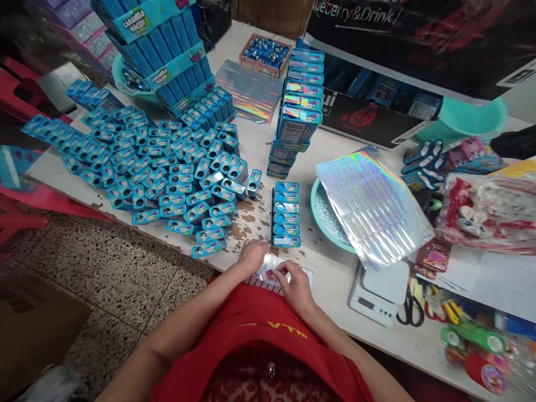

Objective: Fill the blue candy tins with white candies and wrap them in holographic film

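Observation:
A shiny silvery sheet [271,262] lies at the table's front edge, close against my body, over a pale piece with a row of stripes. My left hand [252,255] grips its left side with curled fingers. With thumb and forefinger together, my right hand [294,283] pinches the sheet's right part; a small pinkish spot shows at the fingertips. Just beyond my hands stands a short row of blue candy boxes [287,215]. To their left, many similar blue boxes [176,187] stand crowded together, with dark round holes in many tops.
Holographic sheets [372,206] lie across a turquoise bowl [314,204] of white pellets. Right of it are a white scale [379,293] and black scissors [411,310]. Stacked blue boxes [299,111] rise behind, near a tray [263,70] of blue wrapped pieces and black cartons [419,44].

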{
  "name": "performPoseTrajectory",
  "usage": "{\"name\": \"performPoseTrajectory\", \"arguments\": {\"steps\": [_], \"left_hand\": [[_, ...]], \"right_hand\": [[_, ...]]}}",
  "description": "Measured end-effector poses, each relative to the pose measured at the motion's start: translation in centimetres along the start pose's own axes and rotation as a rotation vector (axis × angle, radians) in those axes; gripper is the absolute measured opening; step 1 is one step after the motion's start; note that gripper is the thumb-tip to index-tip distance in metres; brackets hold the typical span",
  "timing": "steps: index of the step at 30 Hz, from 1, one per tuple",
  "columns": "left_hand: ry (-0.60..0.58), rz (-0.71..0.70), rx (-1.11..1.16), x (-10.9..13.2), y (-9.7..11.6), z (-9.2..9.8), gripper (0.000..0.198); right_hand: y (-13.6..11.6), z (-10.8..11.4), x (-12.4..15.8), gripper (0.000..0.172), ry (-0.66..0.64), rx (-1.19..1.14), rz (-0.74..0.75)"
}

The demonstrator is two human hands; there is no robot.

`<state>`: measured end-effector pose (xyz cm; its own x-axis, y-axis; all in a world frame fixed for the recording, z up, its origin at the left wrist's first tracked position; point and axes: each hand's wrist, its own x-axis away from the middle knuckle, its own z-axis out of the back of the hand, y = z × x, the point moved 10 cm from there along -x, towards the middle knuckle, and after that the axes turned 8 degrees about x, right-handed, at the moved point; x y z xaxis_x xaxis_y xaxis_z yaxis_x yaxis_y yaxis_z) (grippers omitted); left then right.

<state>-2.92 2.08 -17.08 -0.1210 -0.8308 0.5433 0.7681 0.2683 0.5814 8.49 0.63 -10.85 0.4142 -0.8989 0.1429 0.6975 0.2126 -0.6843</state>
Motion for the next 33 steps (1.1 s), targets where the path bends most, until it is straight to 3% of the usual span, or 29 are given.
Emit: {"name": "performPoseTrajectory", "arguments": {"steps": [3, 5, 8, 10, 16, 19, 26, 29, 33], "left_hand": [[0.081, -0.118, 0.251, 2.4, 1.4, 1.7, 0.033], [0.029, -0.189, 0.547, 3.6, 2.4, 1.7, 0.032], [-0.091, -0.113, 0.799, 3.8, 2.5, 0.7, 0.028], [-0.084, -0.058, 0.834, 2.8, 2.3, 1.1, 0.027], [0.067, -0.14, 0.572, -1.5, 2.9, 5.7, 0.018], [0.081, -0.163, 0.462, -2.9, 2.9, 6.3, 0.014], [0.093, -0.203, 0.531, -3.8, 2.0, 5.1, 0.011], [0.083, -0.103, 0.553, -4.1, 1.1, 3.6, 0.011], [0.043, 0.081, 0.238, -4.1, -0.1, 1.5, 0.02]], "right_hand": [[-0.4, 1.8, -0.2, 0.019, 0.013, -0.179, -0.092], [-0.7, 2.8, -0.6, 0.019, 0.034, -0.256, -0.124], [-0.3, 4.0, -1.6, 0.019, 0.127, -0.312, -0.193], [0.5, 4.4, -2.5, 0.019, 0.2, -0.311, -0.248], [3.0, 5.0, -5.5, 0.024, 0.458, -0.159, -0.34], [4.8, 4.4, -6.2, 0.022, 0.505, -0.158, -0.427], [6.9, 3.0, -7.0, 0.02, 0.518, -0.264, -0.466], [7.2, 3.0, -6.8, 0.023, 0.534, -0.261, -0.485], [7.6, 3.2, -6.8, 0.034, 0.53, -0.265, -0.512]]}}
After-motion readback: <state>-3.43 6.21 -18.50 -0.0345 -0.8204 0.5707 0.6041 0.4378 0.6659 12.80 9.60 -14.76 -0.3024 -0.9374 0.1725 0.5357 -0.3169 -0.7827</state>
